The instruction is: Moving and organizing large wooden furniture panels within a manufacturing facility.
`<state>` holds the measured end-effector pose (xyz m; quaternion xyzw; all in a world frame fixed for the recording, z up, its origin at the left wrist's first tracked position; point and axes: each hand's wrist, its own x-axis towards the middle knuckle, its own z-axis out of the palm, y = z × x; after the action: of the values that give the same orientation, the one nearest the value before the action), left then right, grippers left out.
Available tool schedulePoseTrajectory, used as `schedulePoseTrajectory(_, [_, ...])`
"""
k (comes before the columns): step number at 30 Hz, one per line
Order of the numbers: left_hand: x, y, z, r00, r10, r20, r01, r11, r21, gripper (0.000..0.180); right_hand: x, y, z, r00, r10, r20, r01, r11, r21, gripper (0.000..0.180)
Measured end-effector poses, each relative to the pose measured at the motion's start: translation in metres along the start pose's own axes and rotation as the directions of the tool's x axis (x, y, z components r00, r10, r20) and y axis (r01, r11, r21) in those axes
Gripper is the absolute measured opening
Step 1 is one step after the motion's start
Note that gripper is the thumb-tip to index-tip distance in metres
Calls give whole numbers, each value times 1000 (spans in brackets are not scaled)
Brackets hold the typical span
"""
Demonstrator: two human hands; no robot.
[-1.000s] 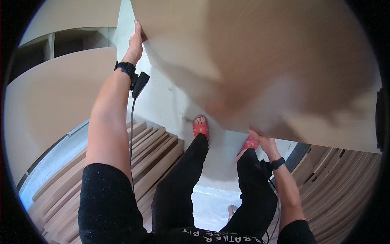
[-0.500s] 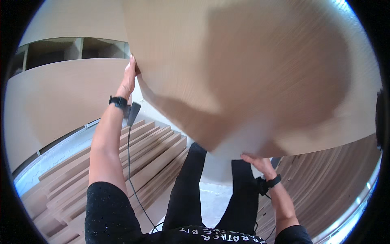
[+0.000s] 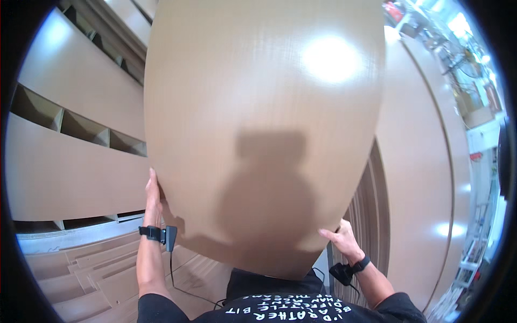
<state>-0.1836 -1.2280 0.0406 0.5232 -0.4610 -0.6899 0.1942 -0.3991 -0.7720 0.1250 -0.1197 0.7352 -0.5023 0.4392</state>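
A large light-brown wood panel (image 3: 258, 102) fills the middle of the view, its lower end close to my body. My left hand (image 3: 153, 191) grips its left edge, the fingers hidden behind the board. On the opposite edge, near the lower right corner, my right hand (image 3: 343, 238) holds on with the thumb over the face and the other fingers mostly out of sight. A dark shadow lies across the lower half of the panel. Each wrist wears a black strap with a small cabled device.
To the left stands a wood-coloured unit (image 3: 75, 153) with open compartments. Stacked boards (image 3: 102, 269) lie below it. More panels (image 3: 414, 161) stand upright on the right, and beyond them are cluttered shelves (image 3: 474, 70). A black cable (image 3: 188, 290) hangs near my left arm.
The panel has swung to a more lengthwise position before me, and my view has turned rightward. My left hand sits lower in the view; both hands keep their hold.
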Motion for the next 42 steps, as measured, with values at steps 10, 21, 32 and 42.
schedulePoseTrajectory(10, [-192, 7, -2, 977, 201, -68, -190, 971, 143, 56, -217, 29, -10, 980, -117, -161, 190, 790, 583, 55])
schedulePoseTrajectory(21, [-379, -86, -24, 968, 253, 0, -249, 952, 180, 55, -395, 131, -32, 972, -8, -236, 47, 986, 161, 45])
schedulePoseTrajectory(32, [-441, -183, -101, 975, 195, 105, -215, 949, 232, 58, -497, 294, 21, 957, -124, -262, 160, 980, 120, 61])
schedulePoseTrajectory(42, [-463, -188, -108, 960, 211, 183, -257, 924, 284, 53, -561, 251, 28, 858, -125, -499, 121, 992, -41, 49])
